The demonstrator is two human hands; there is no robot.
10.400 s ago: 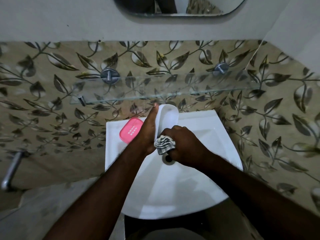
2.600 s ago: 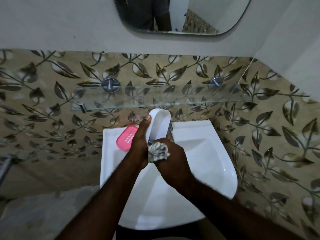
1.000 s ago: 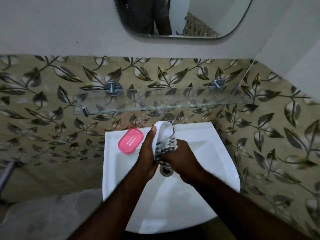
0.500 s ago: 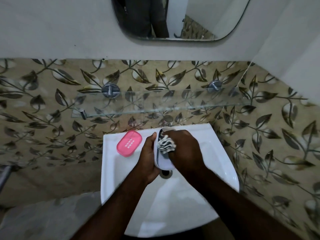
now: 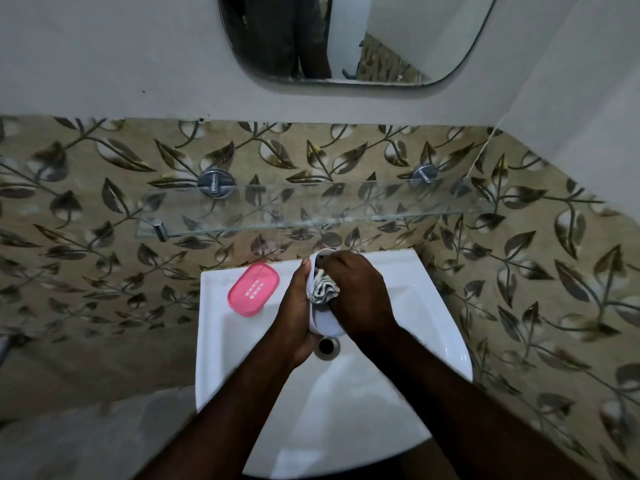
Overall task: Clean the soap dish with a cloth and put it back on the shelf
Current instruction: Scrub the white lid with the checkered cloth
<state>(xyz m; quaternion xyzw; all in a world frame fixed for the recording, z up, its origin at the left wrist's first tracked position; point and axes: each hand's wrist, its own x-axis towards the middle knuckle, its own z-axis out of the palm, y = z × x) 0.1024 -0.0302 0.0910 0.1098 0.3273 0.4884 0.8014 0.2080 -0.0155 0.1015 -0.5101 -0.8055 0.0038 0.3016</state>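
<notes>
Over the white sink [image 5: 433,306], the left hand [image 5: 294,313] is gripping the white soap dish [image 5: 327,325] on edge while the right hand [image 5: 360,299] is clutching the striped cloth [image 5: 322,289] against its inside.

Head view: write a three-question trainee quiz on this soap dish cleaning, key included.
1. Fill in: the left hand grips the white ____ over the washbasin.
2. The striped cloth is held by: A the left hand, B the right hand, C neither.
3. True or false: the pink slotted insert lies on the washbasin's rim.
Key: 1 soap dish; 2 B; 3 true.
</notes>
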